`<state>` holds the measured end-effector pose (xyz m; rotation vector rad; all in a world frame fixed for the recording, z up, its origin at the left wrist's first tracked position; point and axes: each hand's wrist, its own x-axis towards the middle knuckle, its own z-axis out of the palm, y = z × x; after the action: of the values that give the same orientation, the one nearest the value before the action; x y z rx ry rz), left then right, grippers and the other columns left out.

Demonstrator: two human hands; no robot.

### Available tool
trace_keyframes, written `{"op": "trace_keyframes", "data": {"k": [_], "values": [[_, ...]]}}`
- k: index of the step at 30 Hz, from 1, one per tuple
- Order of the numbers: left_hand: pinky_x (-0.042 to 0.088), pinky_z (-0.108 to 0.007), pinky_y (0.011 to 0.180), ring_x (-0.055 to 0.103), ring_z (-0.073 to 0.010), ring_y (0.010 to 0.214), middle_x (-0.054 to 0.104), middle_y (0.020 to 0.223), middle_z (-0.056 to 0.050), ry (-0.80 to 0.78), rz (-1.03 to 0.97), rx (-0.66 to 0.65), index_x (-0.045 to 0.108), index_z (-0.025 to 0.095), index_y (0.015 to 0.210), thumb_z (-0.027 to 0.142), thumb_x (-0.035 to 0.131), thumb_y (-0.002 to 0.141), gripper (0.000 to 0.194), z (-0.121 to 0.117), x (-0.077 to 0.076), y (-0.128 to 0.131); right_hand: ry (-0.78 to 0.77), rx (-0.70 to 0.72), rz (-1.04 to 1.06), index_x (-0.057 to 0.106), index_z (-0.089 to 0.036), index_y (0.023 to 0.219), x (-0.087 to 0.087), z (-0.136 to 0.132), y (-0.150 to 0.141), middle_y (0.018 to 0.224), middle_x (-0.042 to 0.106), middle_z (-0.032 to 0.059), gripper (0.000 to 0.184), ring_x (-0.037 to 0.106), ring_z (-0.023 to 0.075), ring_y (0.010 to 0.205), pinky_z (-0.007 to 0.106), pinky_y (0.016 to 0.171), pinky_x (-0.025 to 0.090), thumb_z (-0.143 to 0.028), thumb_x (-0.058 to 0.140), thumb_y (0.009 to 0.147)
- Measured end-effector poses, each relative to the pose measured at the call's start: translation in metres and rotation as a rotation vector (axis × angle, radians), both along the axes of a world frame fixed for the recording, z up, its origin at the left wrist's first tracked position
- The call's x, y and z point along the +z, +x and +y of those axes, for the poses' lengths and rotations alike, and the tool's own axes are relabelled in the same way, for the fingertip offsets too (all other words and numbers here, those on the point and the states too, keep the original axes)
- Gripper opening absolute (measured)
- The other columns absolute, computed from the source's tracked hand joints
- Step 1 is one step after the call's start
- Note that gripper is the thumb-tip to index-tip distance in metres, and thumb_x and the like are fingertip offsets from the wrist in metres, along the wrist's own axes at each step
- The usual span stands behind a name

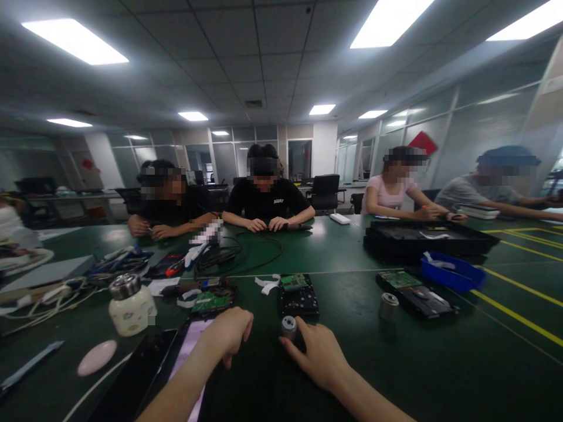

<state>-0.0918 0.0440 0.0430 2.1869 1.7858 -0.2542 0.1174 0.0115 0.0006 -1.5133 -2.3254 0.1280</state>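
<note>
My right hand [319, 351] grips a small silver metal cylinder [288, 326] between thumb and index finger, low over the green table. Holes show in the cylinder's top face. My left hand [235, 334] hangs bent at the wrist, its fingers loosely curled downward and apart from the thumb, with nothing visible in it. Just beyond the cylinder lies a black device with a green circuit board [295, 283]. Another green circuit board [214, 301] sits beyond my left hand. Farther right stands a similar metal cylinder [389, 306], beside a black case with a green board [416, 293].
A cream jar [132, 308], a pink oval object [97, 357] and a dark flat device [141, 369] lie at left. Tools and cables [121, 264] are behind them. A blue tray [453, 272] and large black tray [422, 237] stand right. Several people sit opposite.
</note>
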Motion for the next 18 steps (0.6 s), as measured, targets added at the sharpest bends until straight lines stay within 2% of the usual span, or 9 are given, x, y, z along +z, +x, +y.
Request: {"op": "trace_keyframes", "data": {"k": [4,8,13,18], "values": [[0.047,-0.027,0.063,0.066,-0.0230,0.070,0.062,0.054,0.005,0.020,0.012,0.025,0.055,0.020,0.056,-0.006,0.077,0.024,0.047,0.003,-0.003,-0.001,0.010,0.004,-0.007,0.056,-0.021,0.095,0.000,0.001,0.001,0.082,0.068,0.0048,0.034,0.061,0.0216,0.070,0.028,0.061,0.036,-0.049,0.038,0.090],[0.045,-0.025,0.062,0.066,-0.0221,0.067,0.058,0.046,0.007,0.024,0.008,0.042,0.053,0.020,0.054,-0.010,0.072,0.027,0.044,-0.004,0.010,0.000,0.006,0.002,-0.016,0.056,-0.021,0.095,0.001,0.000,0.001,0.082,0.068,0.0047,0.033,0.061,0.0211,0.069,0.028,0.061,0.036,-0.049,0.039,0.090],[0.043,-0.027,0.067,0.065,-0.0221,0.072,0.065,0.060,0.004,0.105,-0.029,0.062,0.056,0.020,0.058,-0.014,0.063,0.030,0.044,-0.013,0.025,-0.001,-0.025,0.008,0.007,0.056,-0.021,0.096,0.003,-0.002,0.000,0.082,0.068,0.0048,0.035,0.061,0.0205,0.069,0.028,0.060,0.037,-0.050,0.039,0.089],[0.043,-0.031,0.071,0.063,-0.0230,0.071,0.057,0.046,0.003,0.104,-0.169,0.060,0.046,0.019,0.042,-0.008,0.065,0.034,0.034,-0.013,0.017,0.001,-0.014,-0.002,0.005,0.056,-0.021,0.096,0.002,-0.001,0.001,0.081,0.068,0.0049,0.036,0.061,0.0211,0.070,0.028,0.060,0.037,-0.051,0.038,0.089]]}}
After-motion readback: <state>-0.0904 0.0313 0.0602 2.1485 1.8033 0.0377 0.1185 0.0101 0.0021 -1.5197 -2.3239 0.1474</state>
